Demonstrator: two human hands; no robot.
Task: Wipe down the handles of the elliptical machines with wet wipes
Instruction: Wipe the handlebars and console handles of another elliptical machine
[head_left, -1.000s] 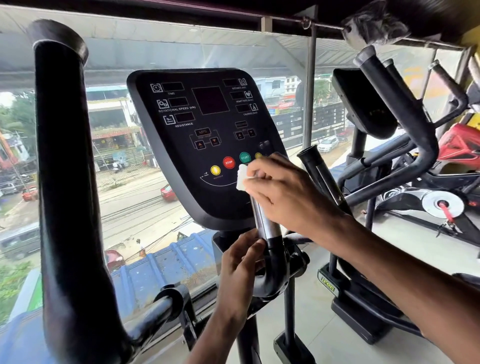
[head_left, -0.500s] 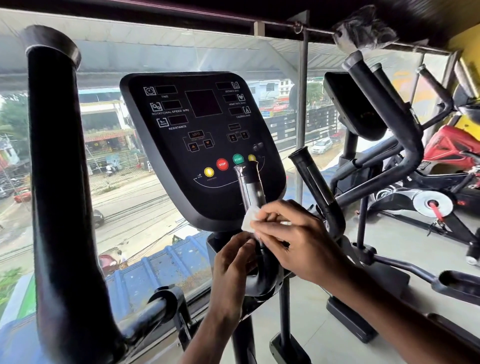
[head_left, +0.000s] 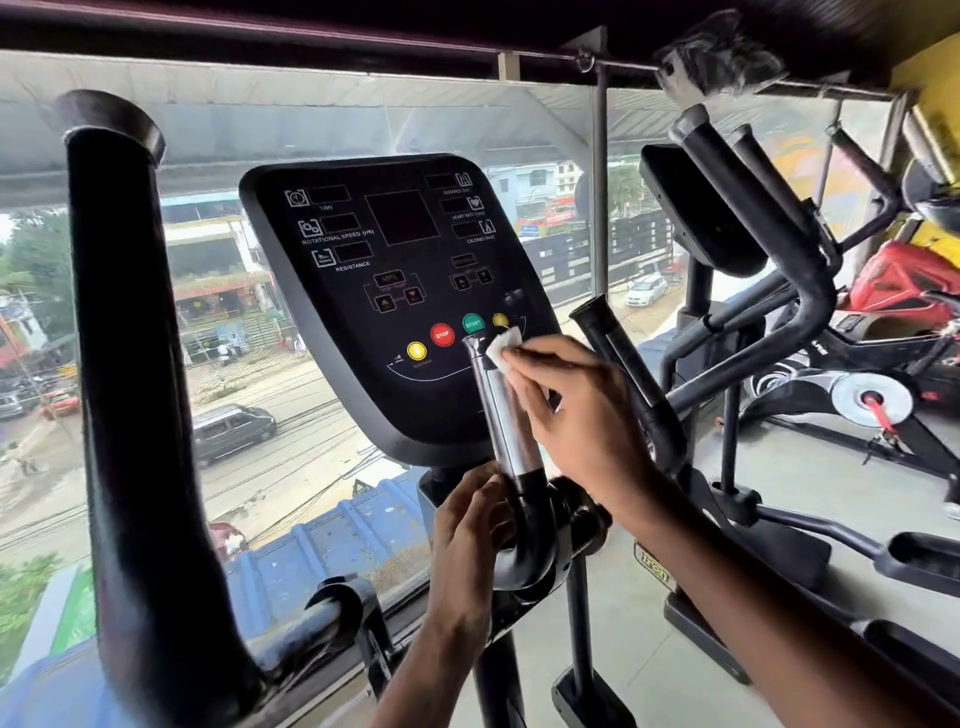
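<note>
here, right hand pinching wipe, against handle

A grey floor is seen at the right, beside the window. The near elliptical is stood on it by a black foot at the bottom edge. The second elliptical is set just beyond, and a red machine is placed farther right.

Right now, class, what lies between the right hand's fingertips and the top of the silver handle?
A white wet wipe: the right hand presses it against the silver handle near its top end, as the head view shows.
</note>
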